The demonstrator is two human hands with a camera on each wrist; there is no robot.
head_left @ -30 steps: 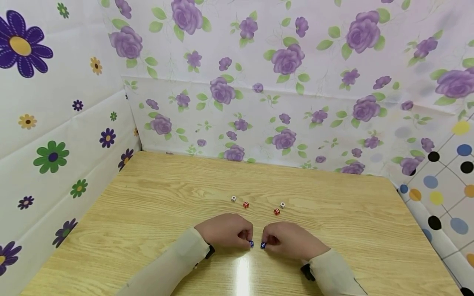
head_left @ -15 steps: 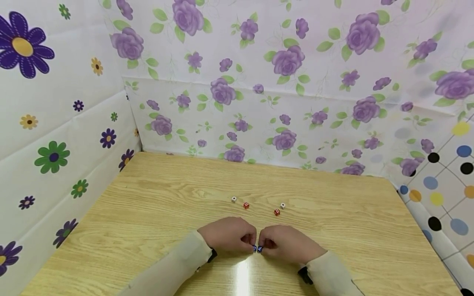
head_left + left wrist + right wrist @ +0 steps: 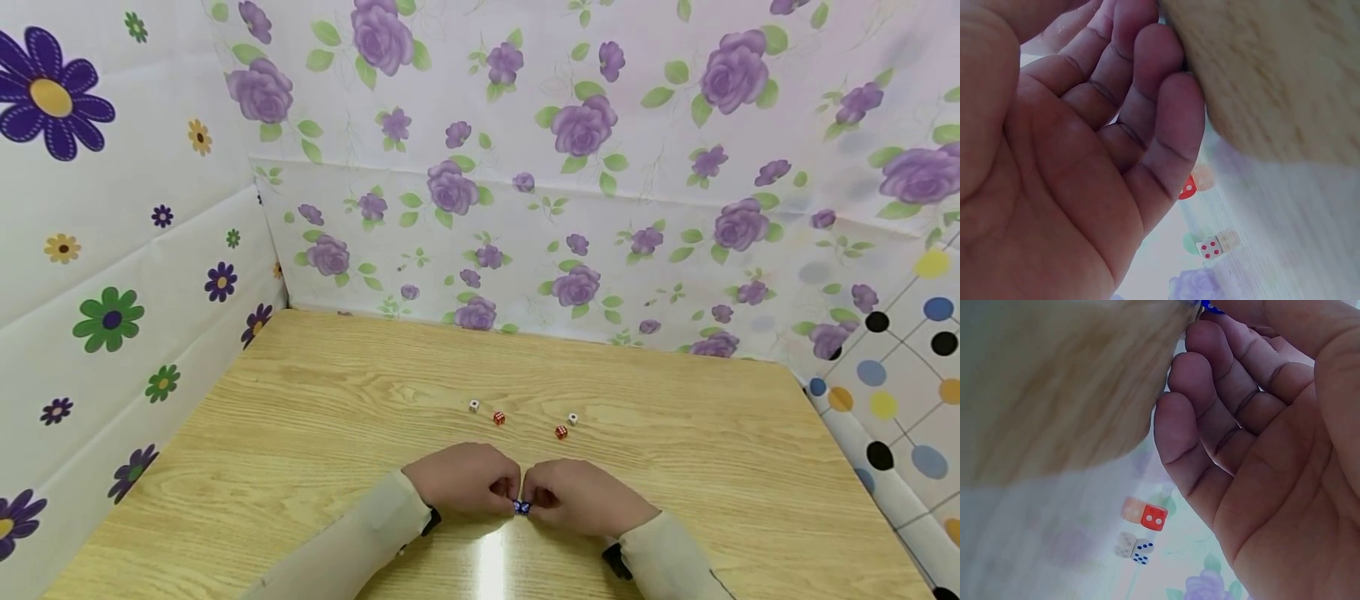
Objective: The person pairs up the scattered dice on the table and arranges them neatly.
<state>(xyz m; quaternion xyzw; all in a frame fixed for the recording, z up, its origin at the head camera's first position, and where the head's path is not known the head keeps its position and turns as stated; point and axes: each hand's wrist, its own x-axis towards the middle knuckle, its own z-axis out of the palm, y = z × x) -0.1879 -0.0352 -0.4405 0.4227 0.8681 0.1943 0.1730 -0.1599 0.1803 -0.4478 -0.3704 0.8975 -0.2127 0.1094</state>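
Two blue dice meet side by side on the wooden table, low in the middle of the head view. My left hand (image 3: pixel 471 478) pinches the left blue die (image 3: pixel 517 507) between thumb and fingertips. The right blue die (image 3: pixel 526 507) is pinched the same way by my right hand (image 3: pixel 581 497), and a corner of blue die (image 3: pixel 1212 306) shows at the top of the right wrist view. In the left wrist view the curled fingers (image 3: pixel 1180 112) rest against the tabletop, and that hand's die is hidden.
Beyond the hands lie a white die (image 3: pixel 474 406) and a red die (image 3: pixel 499 418) on the left, and another red die (image 3: pixel 561 432) and white die (image 3: pixel 573 419) on the right. Flowered cloth (image 3: pixel 450 250) walls in the table (image 3: pixel 337 375) at the back.
Both hands have moved toward each other and slightly nearer the body, bringing the two blue dice from a small gap apart to side by side. The red and white dice stay put.
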